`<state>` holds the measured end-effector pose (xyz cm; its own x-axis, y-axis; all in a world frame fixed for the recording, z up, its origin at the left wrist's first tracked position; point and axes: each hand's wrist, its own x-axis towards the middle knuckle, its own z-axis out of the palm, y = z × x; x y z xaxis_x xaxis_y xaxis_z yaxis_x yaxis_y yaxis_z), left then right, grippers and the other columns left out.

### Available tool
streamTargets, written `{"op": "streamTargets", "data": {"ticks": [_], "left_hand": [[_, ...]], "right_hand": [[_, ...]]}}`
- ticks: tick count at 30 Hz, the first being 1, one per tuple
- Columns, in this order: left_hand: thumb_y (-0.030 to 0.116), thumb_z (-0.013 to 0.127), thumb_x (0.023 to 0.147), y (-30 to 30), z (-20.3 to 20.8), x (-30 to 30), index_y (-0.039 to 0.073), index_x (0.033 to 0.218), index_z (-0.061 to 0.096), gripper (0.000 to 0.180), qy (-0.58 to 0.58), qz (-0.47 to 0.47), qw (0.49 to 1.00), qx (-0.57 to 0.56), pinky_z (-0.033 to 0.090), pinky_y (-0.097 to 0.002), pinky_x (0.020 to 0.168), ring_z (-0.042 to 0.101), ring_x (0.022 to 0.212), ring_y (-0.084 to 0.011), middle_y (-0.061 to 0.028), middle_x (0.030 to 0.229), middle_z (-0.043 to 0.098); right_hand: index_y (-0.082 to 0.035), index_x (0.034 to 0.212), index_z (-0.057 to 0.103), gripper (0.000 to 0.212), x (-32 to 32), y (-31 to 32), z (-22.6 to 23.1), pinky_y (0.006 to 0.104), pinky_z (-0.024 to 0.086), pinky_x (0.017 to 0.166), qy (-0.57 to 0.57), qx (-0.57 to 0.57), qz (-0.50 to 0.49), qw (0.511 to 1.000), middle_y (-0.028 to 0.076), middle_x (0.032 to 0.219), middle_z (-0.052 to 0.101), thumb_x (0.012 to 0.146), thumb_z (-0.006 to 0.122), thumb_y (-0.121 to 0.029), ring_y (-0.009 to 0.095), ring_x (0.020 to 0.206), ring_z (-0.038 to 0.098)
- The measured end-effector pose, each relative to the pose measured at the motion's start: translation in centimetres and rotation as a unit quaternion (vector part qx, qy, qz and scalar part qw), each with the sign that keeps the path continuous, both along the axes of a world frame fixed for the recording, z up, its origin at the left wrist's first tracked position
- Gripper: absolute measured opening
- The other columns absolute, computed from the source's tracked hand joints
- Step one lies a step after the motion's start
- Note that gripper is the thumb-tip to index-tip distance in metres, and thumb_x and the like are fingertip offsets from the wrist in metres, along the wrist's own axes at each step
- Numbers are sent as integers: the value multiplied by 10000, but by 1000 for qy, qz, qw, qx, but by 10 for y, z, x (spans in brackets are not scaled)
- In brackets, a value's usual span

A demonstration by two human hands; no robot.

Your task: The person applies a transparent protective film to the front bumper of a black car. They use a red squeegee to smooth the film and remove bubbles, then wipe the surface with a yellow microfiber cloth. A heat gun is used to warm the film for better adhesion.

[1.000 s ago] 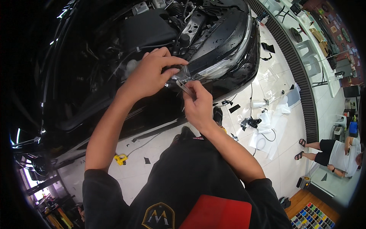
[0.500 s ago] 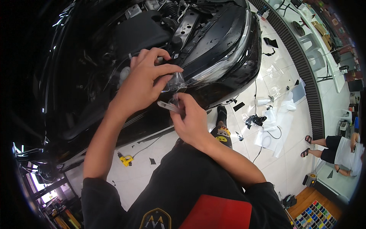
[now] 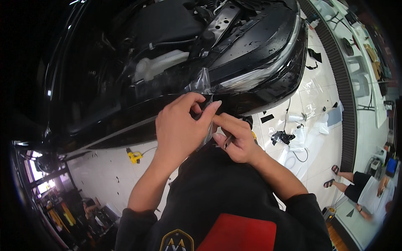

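- While it bends over the black shiny car front (image 3: pixel 125 83), the left hand (image 3: pixel 178 129) in the middle pinches the thin clear plastic film (image 3: pixel 201 83).
- That film looks soft, light, slippery and easy to tear; grab its loose corner.
- Just right, the right hand (image 3: pixel 234 142) is curled around a small dark thin tool (image 3: pixel 228 141).
- Lower right, white shiny floor (image 3: pixel 310 92) gives open room.

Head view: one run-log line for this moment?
left hand: pinching clear film | right hand: holding small dark tool | film: lifted off black car by headlight
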<state>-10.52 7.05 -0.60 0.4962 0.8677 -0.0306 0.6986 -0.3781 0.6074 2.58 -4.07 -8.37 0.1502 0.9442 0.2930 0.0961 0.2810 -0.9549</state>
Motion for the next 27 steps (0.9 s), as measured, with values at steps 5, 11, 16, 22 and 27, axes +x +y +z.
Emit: {"op": "streamTargets", "data": {"ticks": [5, 11, 16, 22, 27], "left_hand": [[194, 760, 829, -4, -5, 4, 55, 941, 768, 178, 80, -24, 992, 94, 486, -343, 633, 672, 676, -245, -65, 827, 718], [57, 713, 807, -8, 4, 12, 28, 915, 717, 112, 83, -17, 978, 193, 504, -373, 724, 650, 762, -278, -92, 818, 677], [19, 708, 800, -2, 8, 18, -21, 924, 705, 129, 83, -21, 982, 168, 498, -357, 691, 614, 720, -245, -128, 796, 647], [60, 696, 780, 3, 11, 23, -54, 905, 713, 169, 11, 53, 996, 65, 483, -297, 627, 588, 627, -142, -116, 729, 660], [84, 699, 776, 12, 12, 24, -55, 891, 715, 182, 25, 61, 995, 77, 480, -298, 610, 588, 601, -140, -111, 658, 646]], "right_hand": [[15, 1143, 715, 278, 30, 10, -12, 314, 509, 677, -23, 23, 74, 997, 125, 931, 663, 877, 636, 20, 214, 769, 644], [-10, 905, 681, 99, 52, 31, -4, 287, 462, 557, -79, -24, -146, 986, 71, 709, 650, 845, 758, -28, 117, 597, 603], [3, 821, 667, 252, 65, 51, 2, 325, 477, 559, -175, -89, -183, 963, 118, 663, 666, 802, 854, -165, 219, 550, 629], [0, 691, 649, 441, 59, 59, 28, 383, 464, 546, -233, -209, -180, 933, 125, 550, 599, 787, 861, -375, 297, 509, 597], [2, 673, 646, 461, 51, 61, 37, 392, 468, 552, -226, -249, -192, 922, 125, 514, 572, 787, 856, -393, 307, 490, 566]]}}
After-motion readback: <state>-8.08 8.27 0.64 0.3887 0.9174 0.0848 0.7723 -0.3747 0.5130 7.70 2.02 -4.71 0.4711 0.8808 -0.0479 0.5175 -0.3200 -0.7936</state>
